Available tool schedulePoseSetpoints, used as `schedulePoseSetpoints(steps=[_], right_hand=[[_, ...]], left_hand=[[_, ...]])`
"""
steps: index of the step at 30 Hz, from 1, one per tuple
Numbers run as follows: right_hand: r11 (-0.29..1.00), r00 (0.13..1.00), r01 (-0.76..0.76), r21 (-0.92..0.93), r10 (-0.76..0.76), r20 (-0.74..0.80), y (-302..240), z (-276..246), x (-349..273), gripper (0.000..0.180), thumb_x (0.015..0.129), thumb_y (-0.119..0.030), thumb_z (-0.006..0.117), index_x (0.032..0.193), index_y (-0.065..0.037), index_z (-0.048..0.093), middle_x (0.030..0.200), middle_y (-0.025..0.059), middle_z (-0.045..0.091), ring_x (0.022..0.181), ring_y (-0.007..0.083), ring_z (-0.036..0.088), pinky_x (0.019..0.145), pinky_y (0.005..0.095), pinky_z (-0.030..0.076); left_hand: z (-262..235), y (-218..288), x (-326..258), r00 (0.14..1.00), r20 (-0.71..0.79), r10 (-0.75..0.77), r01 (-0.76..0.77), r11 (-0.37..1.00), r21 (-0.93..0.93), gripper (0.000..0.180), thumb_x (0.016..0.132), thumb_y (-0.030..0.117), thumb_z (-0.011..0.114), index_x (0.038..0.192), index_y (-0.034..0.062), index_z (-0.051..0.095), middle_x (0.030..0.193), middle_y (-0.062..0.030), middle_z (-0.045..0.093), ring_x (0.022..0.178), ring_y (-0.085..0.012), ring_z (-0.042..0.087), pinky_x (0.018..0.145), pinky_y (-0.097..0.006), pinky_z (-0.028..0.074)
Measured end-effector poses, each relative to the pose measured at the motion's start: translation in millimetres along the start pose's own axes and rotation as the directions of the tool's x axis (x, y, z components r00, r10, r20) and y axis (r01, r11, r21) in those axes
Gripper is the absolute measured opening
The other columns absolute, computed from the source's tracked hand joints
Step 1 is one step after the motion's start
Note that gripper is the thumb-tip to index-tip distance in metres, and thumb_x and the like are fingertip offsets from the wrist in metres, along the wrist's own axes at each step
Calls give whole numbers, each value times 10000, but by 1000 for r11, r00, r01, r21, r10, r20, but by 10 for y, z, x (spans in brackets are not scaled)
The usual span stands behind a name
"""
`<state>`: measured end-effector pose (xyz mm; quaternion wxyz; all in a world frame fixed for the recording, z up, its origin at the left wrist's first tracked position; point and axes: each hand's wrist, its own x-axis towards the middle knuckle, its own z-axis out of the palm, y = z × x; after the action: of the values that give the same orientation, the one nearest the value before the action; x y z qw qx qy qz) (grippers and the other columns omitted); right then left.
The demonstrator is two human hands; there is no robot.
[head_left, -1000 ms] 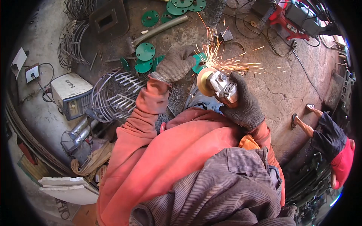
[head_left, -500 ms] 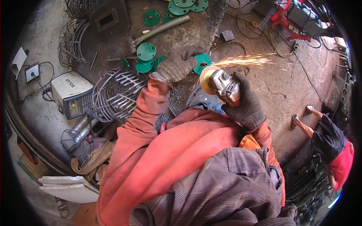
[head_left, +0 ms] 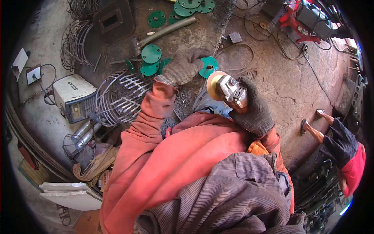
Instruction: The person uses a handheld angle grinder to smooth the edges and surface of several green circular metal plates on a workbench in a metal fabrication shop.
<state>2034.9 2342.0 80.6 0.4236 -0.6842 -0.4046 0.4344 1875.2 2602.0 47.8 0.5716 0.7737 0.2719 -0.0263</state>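
My left hand [head_left: 183,67], in a dark knitted glove, grips the edge of a round green metal disc [head_left: 209,64] that has a small stub at its middle. In my gloved right hand [head_left: 255,108] is an angle grinder [head_left: 234,90] with a yellowish wheel [head_left: 214,85]. The wheel stands just below the disc, a little apart from it, and no sparks show. Left of my left hand lie several more green discs [head_left: 151,54], partly stacked, with holes near their rims. Part of the held disc is hidden by the glove.
A metal tube [head_left: 167,33] and further green discs [head_left: 156,18] lie beyond my left hand. To the left are a wire cage [head_left: 120,97], a white floodlight [head_left: 76,93] and wire coils [head_left: 76,43]. Cables and a red-framed machine [head_left: 300,23] are far right. Another person [head_left: 344,156] is at right.
The spark stream from the wheel has stopped. The grinder has dropped slightly away from the green disc. My left hand has stayed in place, still gripping the disc.
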Motion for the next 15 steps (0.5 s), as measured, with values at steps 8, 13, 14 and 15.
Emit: schedulePoseSetpoints(steps=[8, 13, 14, 15], right_hand=[[996, 997, -78, 50, 78, -3, -13, -29, 5, 930, 666, -61, 852, 1491, -57, 423, 1362, 219, 619, 1303, 400, 599, 1070, 427, 494], [998, 999, -39, -47, 40, 24, 6, -14, -9, 996, 695, -108, 874, 1549, -93, 362, 1306, 174, 656, 1246, 325, 650, 1032, 416, 522], [998, 999, -37, -46, 38, 22, 39, 5, -15, 996, 695, -108, 874, 1549, -93, 362, 1306, 174, 656, 1246, 325, 650, 1032, 416, 522], [998, 999, -51, -45, 52, 6, 69, 21, -19, 995, 695, -108, 872, 1549, -93, 361, 1306, 176, 657, 1248, 325, 649, 1033, 417, 521]], left_hand=[[38, -80, 6, 996, -51, 69, -71, 996, -53, 400, 919, 116, 644, 1297, -8, 685, 1083, -135, 761, 956, -210, 709, 865, -356, 568], [33, -46, 23, 995, -38, 90, -90, 996, 2, 394, 906, 111, 652, 1279, -10, 693, 1089, -131, 762, 948, -207, 708, 861, -349, 568], [34, -52, 25, 993, -54, 104, -102, 994, 37, 396, 901, 109, 655, 1276, -10, 694, 1091, -129, 763, 944, -203, 707, 856, -345, 569], [34, -53, 19, 993, -53, 107, -105, 994, 38, 396, 901, 109, 655, 1276, -10, 694, 1091, -129, 763, 944, -203, 707, 856, -345, 569]])
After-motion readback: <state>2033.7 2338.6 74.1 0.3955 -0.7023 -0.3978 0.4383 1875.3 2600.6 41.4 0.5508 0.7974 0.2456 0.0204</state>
